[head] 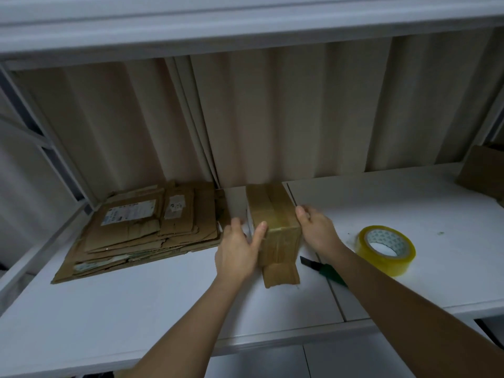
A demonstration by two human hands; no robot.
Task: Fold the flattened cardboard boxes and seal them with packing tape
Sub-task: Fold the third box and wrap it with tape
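Observation:
A small folded cardboard box (272, 211), taped along its top, stands on the white shelf (136, 309) near the curtain. My left hand (240, 249) holds its left side, thumb laid on the top edge. My right hand (319, 230) grips its right side with the fingers behind it. A loose cardboard flap (281, 274) sticks out at the box's near bottom. A pile of flattened cardboard boxes (141, 230) lies to the left. A yellow roll of packing tape (386, 249) lies to the right.
A green-handled cutter (324, 271) lies just under my right forearm. A beige curtain (272, 118) hangs behind the shelf. Another cardboard piece (482, 170) leans at the far right. An upper shelf (245, 23) overhangs the work area.

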